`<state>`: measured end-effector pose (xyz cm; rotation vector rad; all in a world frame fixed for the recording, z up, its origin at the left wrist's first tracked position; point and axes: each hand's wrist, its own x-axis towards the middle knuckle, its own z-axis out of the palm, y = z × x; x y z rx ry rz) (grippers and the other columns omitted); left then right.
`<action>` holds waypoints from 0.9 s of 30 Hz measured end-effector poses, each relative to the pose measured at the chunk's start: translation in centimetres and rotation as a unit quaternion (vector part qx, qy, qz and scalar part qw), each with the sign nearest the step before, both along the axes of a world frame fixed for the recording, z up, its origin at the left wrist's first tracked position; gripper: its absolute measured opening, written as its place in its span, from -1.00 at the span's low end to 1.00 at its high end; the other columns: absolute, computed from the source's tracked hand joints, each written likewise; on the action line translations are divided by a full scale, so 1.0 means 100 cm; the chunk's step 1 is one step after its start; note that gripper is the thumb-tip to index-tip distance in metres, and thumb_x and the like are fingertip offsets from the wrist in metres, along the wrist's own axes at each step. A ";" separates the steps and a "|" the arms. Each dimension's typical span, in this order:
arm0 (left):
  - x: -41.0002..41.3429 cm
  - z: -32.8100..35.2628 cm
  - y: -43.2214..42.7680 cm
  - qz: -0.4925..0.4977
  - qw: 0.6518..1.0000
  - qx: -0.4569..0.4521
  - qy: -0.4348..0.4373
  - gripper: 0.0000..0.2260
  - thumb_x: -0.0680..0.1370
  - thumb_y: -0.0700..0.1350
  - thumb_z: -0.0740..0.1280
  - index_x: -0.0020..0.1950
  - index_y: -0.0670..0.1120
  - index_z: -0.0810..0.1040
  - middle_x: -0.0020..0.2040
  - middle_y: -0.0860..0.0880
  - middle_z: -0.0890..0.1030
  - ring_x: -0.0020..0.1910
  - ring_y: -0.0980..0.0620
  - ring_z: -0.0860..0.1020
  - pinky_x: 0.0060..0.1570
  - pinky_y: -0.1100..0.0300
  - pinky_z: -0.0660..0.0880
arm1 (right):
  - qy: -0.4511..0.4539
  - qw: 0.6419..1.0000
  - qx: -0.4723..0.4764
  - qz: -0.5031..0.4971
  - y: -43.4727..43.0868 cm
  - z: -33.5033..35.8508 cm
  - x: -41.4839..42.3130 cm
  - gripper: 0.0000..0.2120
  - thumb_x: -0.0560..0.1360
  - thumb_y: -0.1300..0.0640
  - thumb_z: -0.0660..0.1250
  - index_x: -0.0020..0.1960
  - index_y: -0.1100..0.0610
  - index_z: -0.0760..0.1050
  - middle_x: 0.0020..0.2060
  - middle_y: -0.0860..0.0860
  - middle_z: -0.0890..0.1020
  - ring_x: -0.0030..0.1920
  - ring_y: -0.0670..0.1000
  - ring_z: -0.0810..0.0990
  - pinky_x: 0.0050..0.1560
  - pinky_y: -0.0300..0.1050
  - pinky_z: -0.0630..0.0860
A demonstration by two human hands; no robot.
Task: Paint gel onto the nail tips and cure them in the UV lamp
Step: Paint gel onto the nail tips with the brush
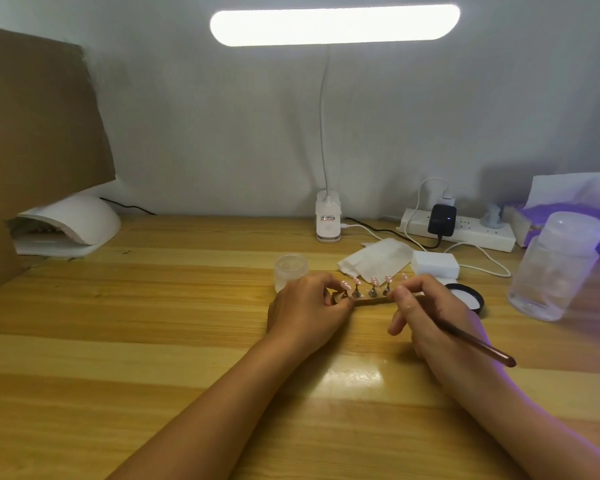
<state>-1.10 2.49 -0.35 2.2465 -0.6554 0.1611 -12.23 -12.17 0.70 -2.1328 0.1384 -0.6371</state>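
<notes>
Work surface is a wooden table point(153, 323) under a lit desk lamp point(333, 24), whose white clip base point(328, 220) stands at centre rear. The base carries a small label with a red band, but its writing is too small to read. No other legible brand or text is found. Just right of frame centre lies the nail tip holder point(371, 301), a narrow strip with small metal stands bearing a row of pink nail tips point(374, 280). The left hand point(309, 306) has its fingers curled round the holder's left end and grips it. The right hand point(426, 313) pinches a brush point(482, 346) at the holder's right end. The dark handle slants toward the lower right, and the bristle end is hidden behind the fingers. The white UV lamp point(73, 220) sits at the left rear, well apart from the holder and beside a cardboard sheet point(32, 133). Behind the holder are a small frosted jar point(290, 268), a folded tissue point(378, 259) and a white block point(435, 263). A black lid point(468, 297) lies just right of the right hand, and a clear bottle point(555, 271) stands further right. A power strip point(465, 233) with a black adapter point(441, 220) lies at the right rear.
</notes>
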 end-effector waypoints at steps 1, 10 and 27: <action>-0.001 0.000 0.000 -0.002 1.000 0.008 -0.006 -0.93 0.50 0.10 0.41 -0.06 0.20 0.56 -0.38 0.14 0.46 -0.34 0.20 0.44 -0.39 0.23 0.23 | -0.007 1.000 -0.001 -0.004 0.001 0.000 -0.001 -0.74 0.47 -0.25 0.12 -0.06 -0.13 0.47 -0.30 -0.20 0.65 -0.33 -0.23 0.58 -0.32 -0.29 0.38; -0.008 0.003 0.003 -0.042 0.996 0.027 -0.071 -0.83 0.44 0.08 0.41 -0.01 0.17 0.51 -0.30 0.15 0.42 -0.27 0.18 0.42 -0.36 0.22 0.23 | -0.068 0.953 -0.283 -0.079 -0.008 -0.005 -0.004 -0.57 0.38 0.12 0.49 0.21 0.04 0.47 -0.07 -0.14 0.54 -0.02 -0.04 0.45 -0.13 -0.12 0.44; -0.022 0.005 0.001 -0.071 0.984 0.065 -0.151 -0.79 0.46 0.15 0.36 0.03 0.13 0.48 -0.31 0.20 0.34 -0.22 0.14 0.39 -0.38 0.29 0.20 | -0.046 0.936 -0.343 -0.069 -0.007 -0.004 -0.004 -0.53 0.34 0.31 0.52 0.19 0.06 0.49 -0.06 -0.02 0.63 -0.02 0.07 0.56 -0.09 0.05 0.47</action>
